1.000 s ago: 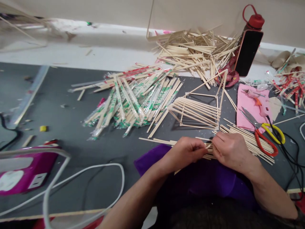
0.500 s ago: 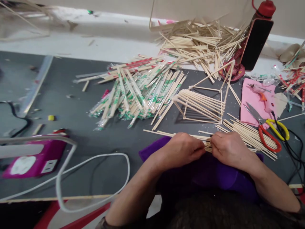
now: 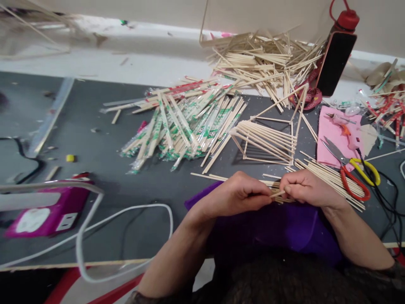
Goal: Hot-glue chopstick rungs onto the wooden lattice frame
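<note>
Between my two hands runs a thin wooden stick point(image 3: 277, 194), like a chopstick. My left hand point(image 3: 242, 192) pinches one end with thumb and fingers. My right hand point(image 3: 308, 188) is closed round the other end, its thumb on top. Beneath them lie a purple cloth point(image 3: 284, 230) and more loose sticks. Just beyond, a small frame of glued sticks point(image 3: 268, 139) stands on the grey table point(image 3: 133, 185), with a row of sticks across one side. Loose chopsticks point(image 3: 332, 181) lie beside my right hand.
Wrapped chopsticks point(image 3: 183, 126) are heaped at centre, bare sticks point(image 3: 262, 59) behind. Scissors point(image 3: 354, 169) and a glue gun point(image 3: 346, 128) lie right, partly on pink paper point(image 3: 325, 147). A phone point(image 3: 337, 63) leans on a red-capped bottle point(image 3: 348, 21). A white cable point(image 3: 126, 209) loops at left.
My hands have drawn slightly apart and turned, so the stick between them shows more plainly. The view has shifted a little; the things on the table stay in place.
</note>
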A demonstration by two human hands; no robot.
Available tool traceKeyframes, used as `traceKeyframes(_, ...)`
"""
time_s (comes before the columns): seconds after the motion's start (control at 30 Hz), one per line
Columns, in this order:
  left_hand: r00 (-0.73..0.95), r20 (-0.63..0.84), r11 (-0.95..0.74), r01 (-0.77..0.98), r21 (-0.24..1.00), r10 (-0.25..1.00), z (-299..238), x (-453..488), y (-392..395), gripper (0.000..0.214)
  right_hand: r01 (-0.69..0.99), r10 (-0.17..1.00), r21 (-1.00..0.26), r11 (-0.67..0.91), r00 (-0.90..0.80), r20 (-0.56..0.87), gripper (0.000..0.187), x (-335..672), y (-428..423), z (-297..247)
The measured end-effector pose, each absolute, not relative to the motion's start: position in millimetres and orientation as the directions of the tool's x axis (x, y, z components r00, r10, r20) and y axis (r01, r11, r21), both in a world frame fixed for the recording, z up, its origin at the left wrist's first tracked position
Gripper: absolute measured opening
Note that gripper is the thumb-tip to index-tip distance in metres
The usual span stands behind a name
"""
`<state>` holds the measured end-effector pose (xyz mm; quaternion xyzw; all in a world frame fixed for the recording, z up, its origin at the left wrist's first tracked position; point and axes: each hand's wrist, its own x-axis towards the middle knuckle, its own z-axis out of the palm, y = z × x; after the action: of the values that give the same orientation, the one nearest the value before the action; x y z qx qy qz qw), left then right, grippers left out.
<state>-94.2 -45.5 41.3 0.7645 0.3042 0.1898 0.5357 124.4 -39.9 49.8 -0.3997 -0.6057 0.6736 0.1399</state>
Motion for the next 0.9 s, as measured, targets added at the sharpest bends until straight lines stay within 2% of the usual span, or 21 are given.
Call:
traceKeyframes(0.1,0.706,0.014,-0.24,0.221,0.945,0.708,40,-90,-47,0.026,0.118,0.677,-0.909,-0.4,-0.63,-0.38,0.016,123,-43,44)
traceKeyframes(0.2,0.64,0.03,-0.205,0.201,0.958,0.768,37,-84,-49,0.027,-0.041,0.722,-0.879,-0.475,-0.589,-0.362,0.019,120,-44,37)
traceKeyframes(0.27,0.574,0.009,-0.158,0.21,0.965,0.819,35,-80,-51,0.026,-0.09,0.756,-0.861,-0.501,-0.53,-0.384,0.02,119,-44,34)
traceKeyframes(0.4,0.455,-0.131,0.035,0.214,0.976,0.881,30,-73,-56,0.024,-0.063,0.836,-0.9,-0.431,-0.404,-0.372,0.025,124,-41,34)
traceKeyframes(0.53,0.453,-0.232,0.21,0.1,0.973,0.861,27,-69,-60,0.03,-0.081,0.873,-0.935,-0.345,-0.394,-0.288,0.034,132,-40,35)
traceKeyframes(0.73,0.475,-0.302,0.33,0.025,0.944,0.827,27,-66,-60,0.032,-0.026,0.904,-0.959,-0.281,-0.343,-0.256,0.019,130,-42,35)
traceKeyframes(0.9,0.514,-0.379,0.467,-0.048,0.883,0.77,25,-62,-59,0.03,0.066,0.926,-0.978,-0.196,-0.316,-0.207,0.014,124,-45,37)
